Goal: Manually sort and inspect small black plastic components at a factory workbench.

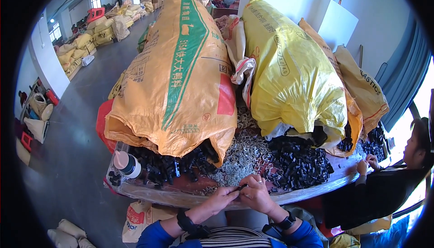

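Close together at the table's near edge, my left hand (224, 198) and my right hand (255, 194) are both closed, fingertips meeting on a small black piece (241, 188). Its exact shape is mostly hidden by the fingers. Just beyond them lies a heap of small pale, ring-like pieces (238, 155). To its right is a pile of small black parts (300, 162). More black parts (158, 166) spill from the mouth of a big orange woven sack (144, 85) on the left.
A full yellow sack (294, 76) lies on the table (181, 196), its rim wrapped in clear film. At the left corner stands a white and dark bottle (126, 164). A co-worker (389, 180) sits at the right, hands at the table. Stacked sacks (99, 31) line the far floor.
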Available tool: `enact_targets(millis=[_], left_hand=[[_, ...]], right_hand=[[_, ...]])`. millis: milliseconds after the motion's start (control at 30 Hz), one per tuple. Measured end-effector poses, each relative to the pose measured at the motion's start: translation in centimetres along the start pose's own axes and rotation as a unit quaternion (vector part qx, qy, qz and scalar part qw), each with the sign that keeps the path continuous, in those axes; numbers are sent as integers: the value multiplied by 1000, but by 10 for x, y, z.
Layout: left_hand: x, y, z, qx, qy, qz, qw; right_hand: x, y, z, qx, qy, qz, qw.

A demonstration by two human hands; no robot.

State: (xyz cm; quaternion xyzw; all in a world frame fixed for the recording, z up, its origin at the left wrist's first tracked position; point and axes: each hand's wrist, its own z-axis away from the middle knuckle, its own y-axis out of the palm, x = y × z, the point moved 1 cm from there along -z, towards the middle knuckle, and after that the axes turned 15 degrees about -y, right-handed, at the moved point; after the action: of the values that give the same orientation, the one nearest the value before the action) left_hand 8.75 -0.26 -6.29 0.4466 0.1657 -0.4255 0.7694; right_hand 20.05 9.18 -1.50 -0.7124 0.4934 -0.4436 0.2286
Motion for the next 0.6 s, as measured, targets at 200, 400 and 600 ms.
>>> enact_targets(millis=[200, 400, 600], left_hand=[[-14, -4, -3, -1, 7, -77, 997], [-21, -20, -9, 11, -42, 49, 998], [-36, -35, -7, 4, -34, 116, 993]], right_hand=[[-6, 1, -5, 5, 37, -8, 999], [-27, 8, -11, -35, 26, -76, 996], [-74, -2, -4, -17, 88, 138, 986]])
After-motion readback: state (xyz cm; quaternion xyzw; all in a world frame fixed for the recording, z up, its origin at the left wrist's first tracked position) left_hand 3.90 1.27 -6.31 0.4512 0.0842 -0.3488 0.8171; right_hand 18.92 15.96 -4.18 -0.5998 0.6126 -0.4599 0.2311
